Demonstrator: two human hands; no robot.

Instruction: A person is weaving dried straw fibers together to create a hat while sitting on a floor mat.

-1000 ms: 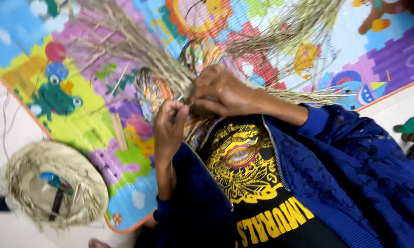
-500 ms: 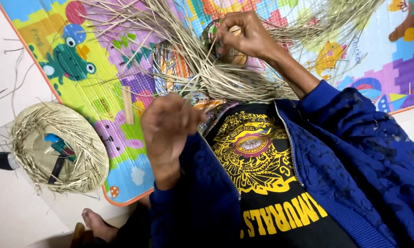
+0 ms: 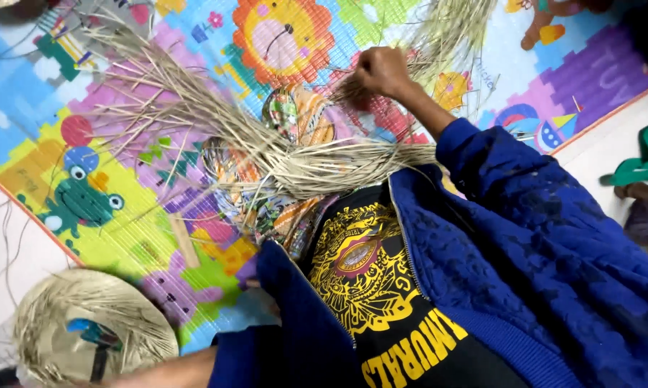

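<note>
My right hand (image 3: 381,70) is stretched out from its blue jacket sleeve, fingers closed on a few dry straw strands (image 3: 439,36) that fan up toward the top edge. A thick bundle of straw (image 3: 316,169) lies across my lap, its loose ends spread to the upper left. Under the bundle is patterned, multicoloured cloth (image 3: 295,118). My left forearm (image 3: 173,370) runs along the bottom edge toward a round woven straw disc (image 3: 86,345). The left hand itself is out of the picture.
A bright children's play mat (image 3: 122,208) with a frog, a lion and boats covers the floor. White floor (image 3: 7,244) with stray strands shows at the left. A green cloth (image 3: 647,162) lies at the right edge.
My right hand has drawn its strands further away from my body. My left hand, raised in front of my chest before, has dropped to the lower left and left the view.
</note>
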